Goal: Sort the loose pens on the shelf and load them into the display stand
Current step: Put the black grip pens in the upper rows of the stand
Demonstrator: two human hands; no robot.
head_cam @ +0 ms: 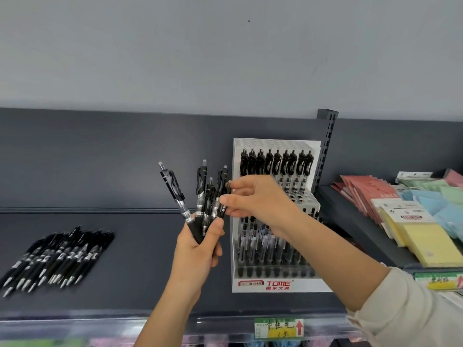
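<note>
My left hand (198, 251) grips a fanned bunch of black click pens (200, 194) by their lower ends, held up in front of the shelf's back panel. My right hand (255, 199) pinches the rightmost pen (221, 194) of that bunch between thumb and fingertips. Just right of both hands stands the white tiered display stand (275, 284), its top row and lower tiers filled with black pens. A loose pile of black pens (55, 256) lies on the dark shelf (137, 259) at the left.
A slotted upright post (325, 146) rises behind the stand. Right of it lie stacks of yellow, blue, green and pink notepads (423, 236). A price label (279, 328) is fixed to the shelf's front rail.
</note>
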